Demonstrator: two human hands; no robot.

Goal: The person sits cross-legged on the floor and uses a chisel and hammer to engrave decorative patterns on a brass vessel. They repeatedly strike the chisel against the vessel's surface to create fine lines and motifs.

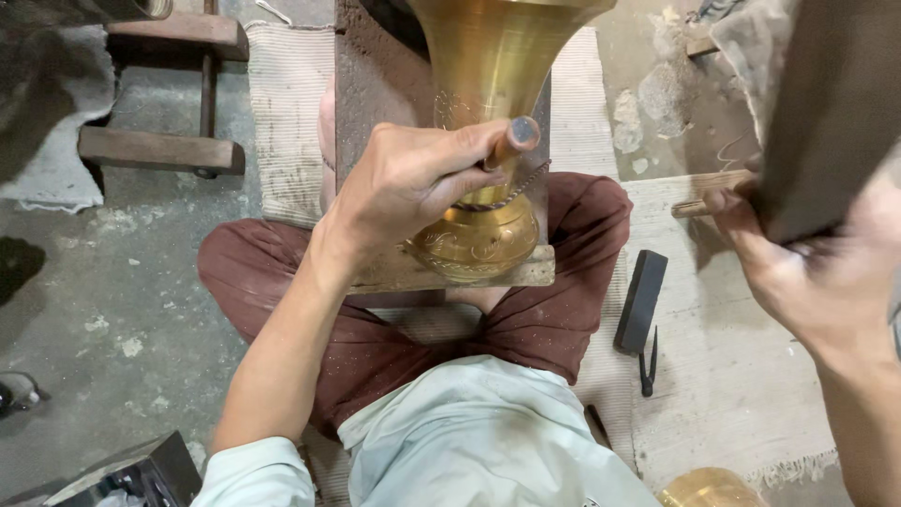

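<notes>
Head view looks down on a brass vase (488, 84) lying on a wooden board (385, 103) across the seated person's lap, its flared mouth pointing away and its rounded, engraved base (474, 244) nearest the body. The left hand (413, 183) is closed around a chisel-like punch with a wooden handle (511, 145), its tip hidden behind the fingers, set against the vase's narrow neck. The right hand (798, 272), blurred, is clenched on the wooden handle of a dark mallet (826, 113) raised off to the side, well apart from the vase. The vase looks stiff, smooth and fairly heavy, likely to roll on its curved side and easy to dent; the neck or the base seems the safest place to steady it. A dark rectangular block (642, 299) and small pincers (649, 364) lie on the pale mat (723, 394) beside the knee. A second brass piece (709, 488) shows at the lower edge.
</notes>
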